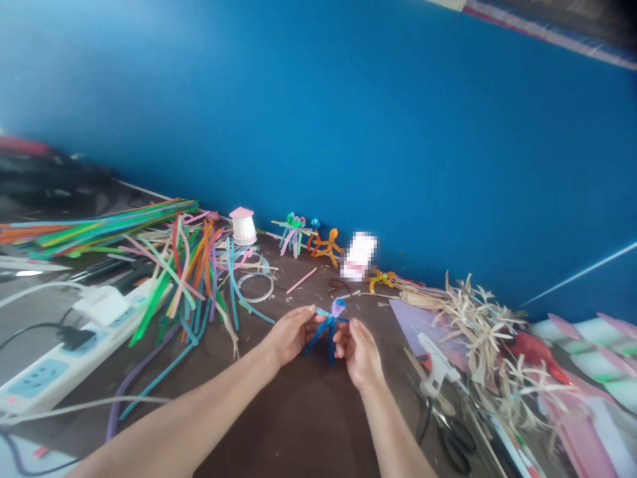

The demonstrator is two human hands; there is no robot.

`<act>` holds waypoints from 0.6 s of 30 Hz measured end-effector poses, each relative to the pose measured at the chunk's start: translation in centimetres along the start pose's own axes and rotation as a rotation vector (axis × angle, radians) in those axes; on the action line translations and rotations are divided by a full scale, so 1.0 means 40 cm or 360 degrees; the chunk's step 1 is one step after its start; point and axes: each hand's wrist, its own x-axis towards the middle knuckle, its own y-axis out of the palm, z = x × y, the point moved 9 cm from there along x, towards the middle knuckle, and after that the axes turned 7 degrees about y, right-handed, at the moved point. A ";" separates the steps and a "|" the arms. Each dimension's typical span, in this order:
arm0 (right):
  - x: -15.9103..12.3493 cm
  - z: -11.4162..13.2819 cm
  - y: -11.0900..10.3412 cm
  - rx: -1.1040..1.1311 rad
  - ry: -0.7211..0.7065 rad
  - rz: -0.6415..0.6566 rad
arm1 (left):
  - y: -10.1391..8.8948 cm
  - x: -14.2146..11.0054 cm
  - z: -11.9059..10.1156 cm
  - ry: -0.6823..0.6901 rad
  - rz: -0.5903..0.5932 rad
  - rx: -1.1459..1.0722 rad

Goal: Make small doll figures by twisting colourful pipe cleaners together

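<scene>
Between my hands is a small blue pipe-cleaner figure (330,324) with a purple head, two arms spread sideways and two legs hanging down. My left hand (297,332) pinches its light-blue arm between thumb and finger. On the other side, my right hand (359,352) has its fingers closed on the darker blue arm. The figure is held upright above the dark brown table (293,425). Beyond it stand an orange pipe-cleaner figure (328,247) and a cluster of green and lilac ones (294,236).
Loose coloured pipe cleaners (192,265) pile up at left, near a white power strip (44,372) with cables. A tape ring (255,287) and a white paper cup (243,229) lie farther back. At right are a glue gun (438,365), black-handled scissors (455,441) and dried husk flowers (478,318).
</scene>
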 end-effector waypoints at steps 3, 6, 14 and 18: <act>-0.003 0.013 -0.004 -0.0102 -0.0088 -0.0022 | 0.003 0.002 -0.010 0.0067 -0.0001 0.0025; -0.006 0.016 0.001 -0.0233 -0.0116 0.0002 | 0.011 0.002 -0.015 0.0110 0.0032 -0.0031; -0.013 0.006 0.025 -0.0744 -0.0080 0.0016 | 0.022 -0.003 -0.004 0.0047 0.0088 -0.0081; -0.012 0.022 0.013 -0.0713 -0.0152 -0.0086 | 0.036 -0.010 -0.003 0.0040 0.0183 0.0037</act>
